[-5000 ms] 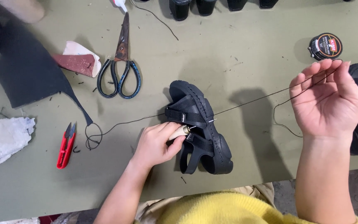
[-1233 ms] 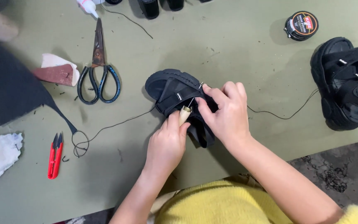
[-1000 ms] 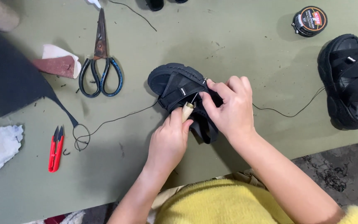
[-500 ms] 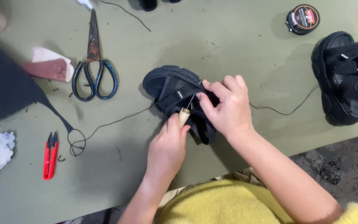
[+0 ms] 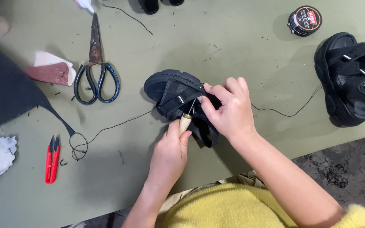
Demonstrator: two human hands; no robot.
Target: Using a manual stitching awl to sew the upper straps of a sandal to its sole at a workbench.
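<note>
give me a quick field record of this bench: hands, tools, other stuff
left hand: grips wooden-handled awl, tip at the sandal strap
right hand: fingers pinch the straps of the black sandal
thread: black, runs out both sides of the sandal
second sandal: far right, apart
scissors: upper left, closed
red snips: lower left
round tin: top right
table: olive green

Blk sandal [image 5: 172, 90], red snips [image 5: 51, 160], olive table [image 5: 233, 50], yellow sleeve [image 5: 360, 215]

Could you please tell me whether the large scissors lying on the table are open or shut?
Shut. The scissors lie flat on the green table, their blades together in one narrow point and the two handle loops side by side.
</note>
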